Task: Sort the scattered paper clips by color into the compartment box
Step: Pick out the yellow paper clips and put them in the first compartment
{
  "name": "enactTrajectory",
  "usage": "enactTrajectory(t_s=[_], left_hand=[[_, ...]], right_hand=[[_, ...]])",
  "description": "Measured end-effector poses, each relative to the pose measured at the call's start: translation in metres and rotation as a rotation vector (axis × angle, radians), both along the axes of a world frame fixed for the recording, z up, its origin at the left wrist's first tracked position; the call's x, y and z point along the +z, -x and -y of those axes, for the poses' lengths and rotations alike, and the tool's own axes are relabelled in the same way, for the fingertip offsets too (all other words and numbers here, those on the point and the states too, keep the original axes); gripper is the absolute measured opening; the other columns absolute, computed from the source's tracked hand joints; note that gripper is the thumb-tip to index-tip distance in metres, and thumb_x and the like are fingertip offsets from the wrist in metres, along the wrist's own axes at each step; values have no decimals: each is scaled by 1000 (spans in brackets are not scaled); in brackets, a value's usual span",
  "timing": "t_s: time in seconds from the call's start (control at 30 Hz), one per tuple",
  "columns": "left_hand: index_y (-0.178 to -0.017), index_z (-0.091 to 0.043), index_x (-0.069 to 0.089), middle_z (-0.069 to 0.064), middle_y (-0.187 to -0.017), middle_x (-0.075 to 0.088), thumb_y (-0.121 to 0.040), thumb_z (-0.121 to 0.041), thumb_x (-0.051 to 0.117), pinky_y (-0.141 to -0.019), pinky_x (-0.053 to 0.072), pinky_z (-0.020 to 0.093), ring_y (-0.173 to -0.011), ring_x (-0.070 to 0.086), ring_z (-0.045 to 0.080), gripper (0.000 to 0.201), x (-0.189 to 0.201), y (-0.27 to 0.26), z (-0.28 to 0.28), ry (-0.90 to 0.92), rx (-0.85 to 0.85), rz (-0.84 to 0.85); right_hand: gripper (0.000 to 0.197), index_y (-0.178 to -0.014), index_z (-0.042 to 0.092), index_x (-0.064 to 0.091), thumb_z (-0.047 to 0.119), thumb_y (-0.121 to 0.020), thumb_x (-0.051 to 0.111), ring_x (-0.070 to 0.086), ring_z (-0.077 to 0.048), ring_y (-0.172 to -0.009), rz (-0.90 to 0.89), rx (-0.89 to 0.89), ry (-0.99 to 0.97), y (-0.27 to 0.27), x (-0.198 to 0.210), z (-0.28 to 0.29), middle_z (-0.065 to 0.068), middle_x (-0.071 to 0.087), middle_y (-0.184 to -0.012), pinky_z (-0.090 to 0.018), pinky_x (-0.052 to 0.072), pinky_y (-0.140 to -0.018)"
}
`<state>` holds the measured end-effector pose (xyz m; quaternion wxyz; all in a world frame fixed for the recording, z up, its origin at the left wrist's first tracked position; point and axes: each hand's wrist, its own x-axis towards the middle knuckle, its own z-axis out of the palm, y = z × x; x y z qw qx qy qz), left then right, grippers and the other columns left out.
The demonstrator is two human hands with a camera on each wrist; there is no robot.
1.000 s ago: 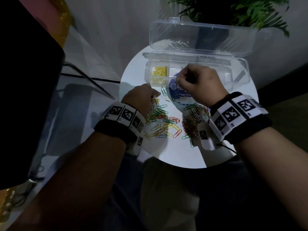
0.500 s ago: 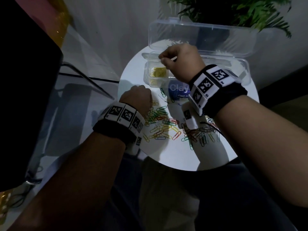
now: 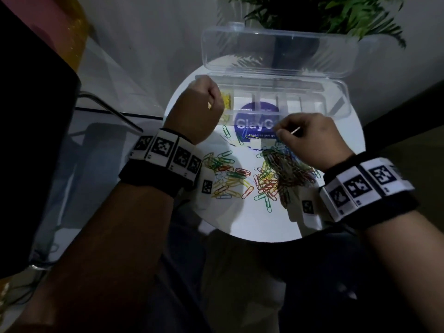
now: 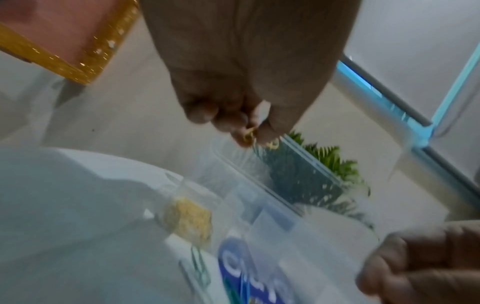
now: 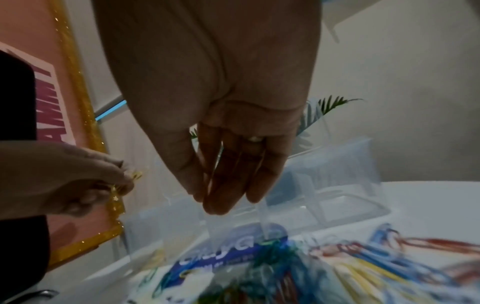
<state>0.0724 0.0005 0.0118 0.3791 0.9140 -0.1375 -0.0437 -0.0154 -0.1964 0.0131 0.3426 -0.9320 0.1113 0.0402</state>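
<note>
On the round white table [image 3: 262,222] stands a clear compartment box [image 3: 312,104] with its lid [image 3: 276,49] open. Its leftmost compartment holds yellow clips [image 3: 227,101], which also show in the left wrist view [image 4: 189,218]. My left hand [image 3: 212,104] hovers over that compartment and pinches a few yellow paper clips [image 4: 250,135] at its fingertips. My right hand [image 3: 280,133] hangs just in front of the box, over the right heap of mixed clips [image 3: 283,174]. Its fingers [image 5: 223,203] point down, fairly straight, with nothing seen between them. A second, looser heap of clips [image 3: 225,175] lies to the left.
A blue round label [image 3: 254,122] lies under the box's front edge. A potted plant [image 3: 324,13] stands behind the lid. A black object [image 3: 31,128] and a gold-edged pink board [image 4: 64,41] are at the left. The table's near rim is bare.
My left hand has risen from the left heap to the yellow compartment with yellow clips. My right hand has come back from that compartment to the right heap.
</note>
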Motion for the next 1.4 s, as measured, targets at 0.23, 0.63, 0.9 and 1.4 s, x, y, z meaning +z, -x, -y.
enactTrajectory(t_s=[0.23,0.63,0.9,1.4], left_hand=[[-106,-8,59,10,-110,57,-81,-6,62,-74,31,10,-75,43,10,26,-10,-1,10,22,82,95],[-92,-28,68,0,-102,56,-84,-22,60,-83,44,29,-96,56,19,13,-18,53,3,-518,-507,-252],[-115,-32,62,4,-119,54,-87,-28,56,-94,47,41,-112,52,26,29,-25,47,-7,-546,-371,-177],[-95,-19,64,4,-113,56,-84,-27,63,-88,46,34,-108,53,25,14,-28,71,6,-584,-395,-209]], right_hand=[[10,-85,15,72,20,-82,64,59,-16,-78,-180,117,88,17,-17,-4,-3,68,-82,-21,39,-68],[27,-109,25,66,20,-83,62,56,-25,-106,-281,278,170,23,-28,-19,-8,56,-114,-28,43,-91],[18,-98,21,70,18,-83,63,58,-24,-94,-244,328,172,26,-22,-17,1,43,-95,-27,44,-82],[15,-93,16,70,20,-83,61,57,-26,-97,-156,303,246,27,-33,-14,-8,57,-103,-34,49,-79]])
